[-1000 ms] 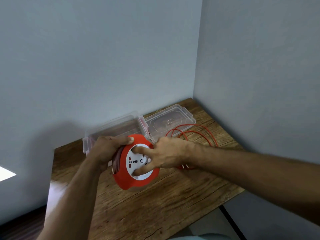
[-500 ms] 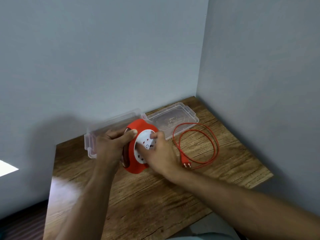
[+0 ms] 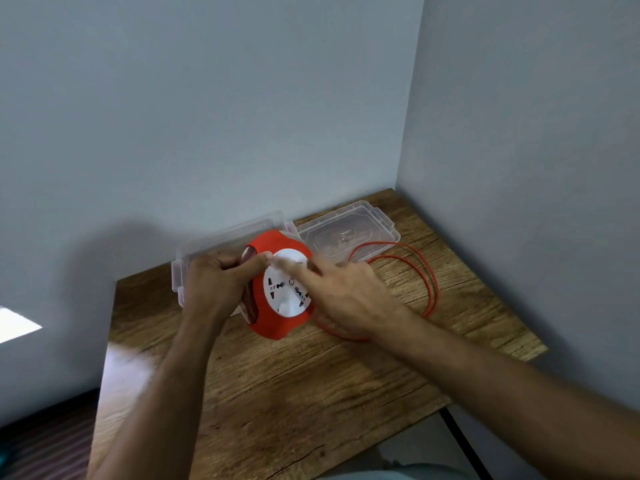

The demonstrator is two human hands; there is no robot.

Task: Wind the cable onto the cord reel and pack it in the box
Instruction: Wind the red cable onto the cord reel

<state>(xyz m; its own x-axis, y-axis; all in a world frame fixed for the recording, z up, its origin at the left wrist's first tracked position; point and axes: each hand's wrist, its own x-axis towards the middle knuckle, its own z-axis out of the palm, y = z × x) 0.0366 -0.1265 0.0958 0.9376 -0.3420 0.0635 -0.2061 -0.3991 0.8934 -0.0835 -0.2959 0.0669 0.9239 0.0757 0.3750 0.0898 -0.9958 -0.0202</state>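
I hold an orange cord reel [image 3: 277, 323] with a white socket face upright above the wooden table [image 3: 311, 393]. My left hand [image 3: 214, 285] grips its left rim, thumb over the top edge. My right hand [image 3: 343, 292] rests blurred on the white face, fingers spread across it. The loose orange cable [image 3: 429, 282] lies in loops on the table to the right, and its plug is hidden behind my right hand. A clear plastic box [image 3: 221, 237] stands behind the reel against the wall. Its clear lid [image 3: 349, 230] lies flat beside it.
The table sits in a corner, with grey walls right behind it and to the right. Its front edge runs diagonally at the lower right, with floor below. To the left the tabletop ends near a sunlit patch [image 3: 17, 323].
My right hand has swept round the white face, from its right side to its upper part. The cable loop has shifted and the plug is now hidden. The view has tilted slightly.
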